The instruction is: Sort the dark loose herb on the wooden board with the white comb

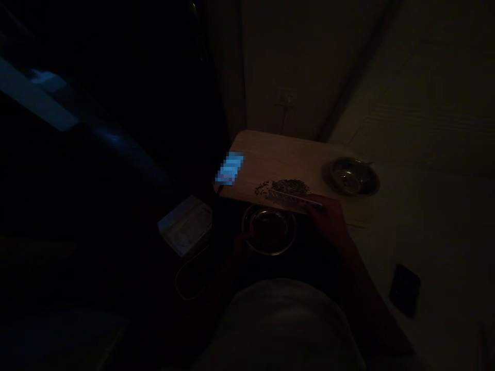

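Observation:
The room is very dark. My right hand [327,214] is closed on one end of a thin pale comb [294,197], whose far end reaches along the near edge of a small wooden table [270,149]. Just behind the comb lies a heap of small dark seed-like grains [292,186], with some scattered to its left. Below that edge is a round metal bowl [270,253], its rim catching light. My left hand [243,245] grips the bowl's left side, its fingers mostly lost in shadow. What the bowl holds is too dark to make out.
A second metal bowl [353,176] stands at the table's right end. A phone with a lit screen [231,167] is at the left edge. Beside the table are a pale box-like container [186,225] at left and a dark phone-like object [404,291] at right. A wall socket [284,97] has a cord.

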Demonstrator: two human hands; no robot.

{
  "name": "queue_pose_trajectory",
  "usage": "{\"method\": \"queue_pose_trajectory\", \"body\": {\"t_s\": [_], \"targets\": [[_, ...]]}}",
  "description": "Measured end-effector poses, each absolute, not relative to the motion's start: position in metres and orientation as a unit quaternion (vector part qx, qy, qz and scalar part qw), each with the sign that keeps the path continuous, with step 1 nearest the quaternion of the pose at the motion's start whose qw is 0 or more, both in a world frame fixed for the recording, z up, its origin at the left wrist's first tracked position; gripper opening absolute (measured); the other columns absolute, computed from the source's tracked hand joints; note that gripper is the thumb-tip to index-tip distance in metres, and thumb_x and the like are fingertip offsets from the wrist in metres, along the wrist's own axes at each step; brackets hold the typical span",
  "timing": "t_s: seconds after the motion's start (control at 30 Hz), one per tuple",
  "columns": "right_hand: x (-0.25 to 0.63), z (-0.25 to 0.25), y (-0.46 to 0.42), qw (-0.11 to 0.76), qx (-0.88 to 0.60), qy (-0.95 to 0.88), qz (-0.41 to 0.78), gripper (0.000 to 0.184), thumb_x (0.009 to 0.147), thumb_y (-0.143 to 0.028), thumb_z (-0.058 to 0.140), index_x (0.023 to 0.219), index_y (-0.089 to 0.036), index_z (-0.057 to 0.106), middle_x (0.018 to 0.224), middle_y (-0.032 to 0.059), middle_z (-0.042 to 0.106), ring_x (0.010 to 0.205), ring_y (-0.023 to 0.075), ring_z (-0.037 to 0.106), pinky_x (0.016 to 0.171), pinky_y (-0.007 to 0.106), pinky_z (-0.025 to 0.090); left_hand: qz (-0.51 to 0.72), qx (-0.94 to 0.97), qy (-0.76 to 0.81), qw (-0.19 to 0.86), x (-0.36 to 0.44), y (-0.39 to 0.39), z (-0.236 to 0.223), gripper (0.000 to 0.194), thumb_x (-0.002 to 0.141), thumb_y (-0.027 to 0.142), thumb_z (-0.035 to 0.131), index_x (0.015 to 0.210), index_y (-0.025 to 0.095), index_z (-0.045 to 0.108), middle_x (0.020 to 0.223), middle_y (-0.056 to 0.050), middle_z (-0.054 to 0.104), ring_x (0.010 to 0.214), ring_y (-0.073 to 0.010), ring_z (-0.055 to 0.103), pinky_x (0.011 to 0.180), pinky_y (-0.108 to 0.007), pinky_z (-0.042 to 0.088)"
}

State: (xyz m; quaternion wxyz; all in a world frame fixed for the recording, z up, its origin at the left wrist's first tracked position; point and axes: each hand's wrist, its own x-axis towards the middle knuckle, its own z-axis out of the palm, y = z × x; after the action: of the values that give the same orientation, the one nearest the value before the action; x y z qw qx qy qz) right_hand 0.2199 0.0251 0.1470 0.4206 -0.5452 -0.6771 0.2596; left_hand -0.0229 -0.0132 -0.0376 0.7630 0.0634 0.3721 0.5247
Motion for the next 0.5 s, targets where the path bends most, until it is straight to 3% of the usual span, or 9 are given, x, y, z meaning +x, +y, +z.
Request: {"method": "queue_pose_trajectory", "body": {"t_s": [0.5], "targets": [[0.252,0.156,0.020,0.332,-0.489,-0.750,0.296,0.024,0.091,-0.034,0.056,0.104,-0.027,0.075,0.106,0.0044,0.075,0.100,0.0234,0.070,0.091,0.039,0.053,0.521,0.083,0.360,0.769,-0.021,-0.014,-0.028,0.045,0.066,0.020,0.068,0.112,0.017,0.070,0.103,-0.009,0.075,0.119,-0.0369,0.060,0.108,-0.056,0.038]]}}
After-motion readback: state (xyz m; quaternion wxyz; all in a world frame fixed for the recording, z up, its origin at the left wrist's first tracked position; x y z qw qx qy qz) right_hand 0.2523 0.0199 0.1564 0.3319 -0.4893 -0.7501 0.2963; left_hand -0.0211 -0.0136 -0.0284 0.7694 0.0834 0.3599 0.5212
